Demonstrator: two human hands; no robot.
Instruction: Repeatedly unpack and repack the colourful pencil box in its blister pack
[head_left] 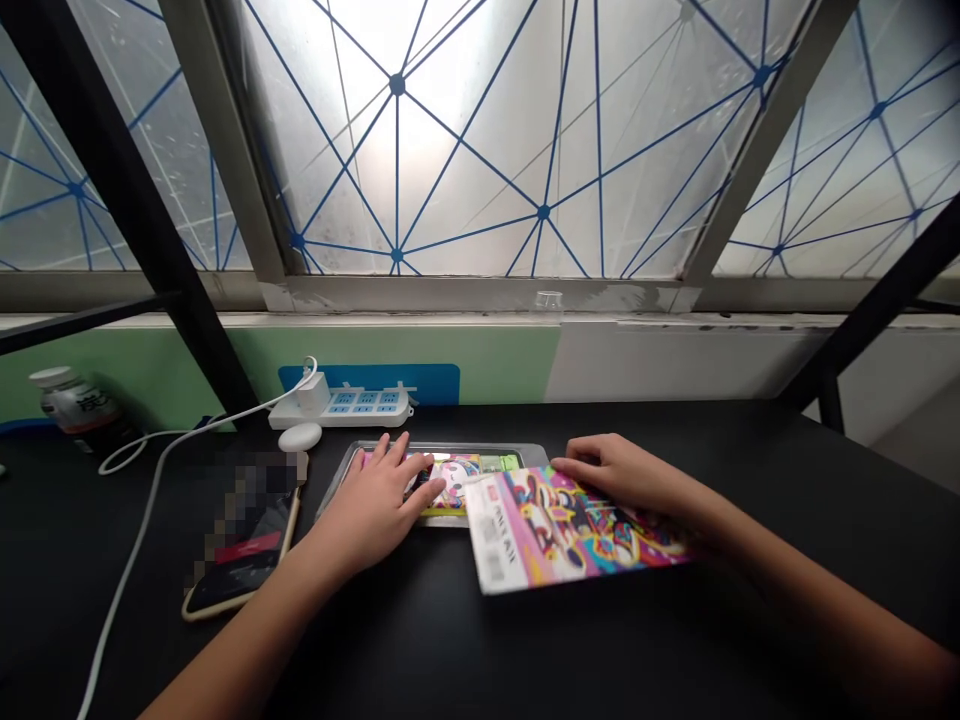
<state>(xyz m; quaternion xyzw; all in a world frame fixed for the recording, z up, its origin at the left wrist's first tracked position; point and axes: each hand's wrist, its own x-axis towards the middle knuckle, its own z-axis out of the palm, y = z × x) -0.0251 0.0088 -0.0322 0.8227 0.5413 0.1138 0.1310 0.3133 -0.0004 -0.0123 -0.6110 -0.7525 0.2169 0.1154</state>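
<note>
My left hand lies with fingers spread over a clear plastic tray. In the tray sits a pencil case with a cartoon face and a yellow edge, partly under my fingers. My right hand is closed on the far edge of a colourful printed cardboard sleeve, its fingertips partly hidden. The sleeve has cartoon figures and a white end with a barcode. It is tilted and overlaps the right part of the tray in my view.
A phone lies left of my left forearm. Behind it are a round white object and a power strip with a plugged-in charger. A white cable runs down the left side. A bottle stands far left, near a black frame post.
</note>
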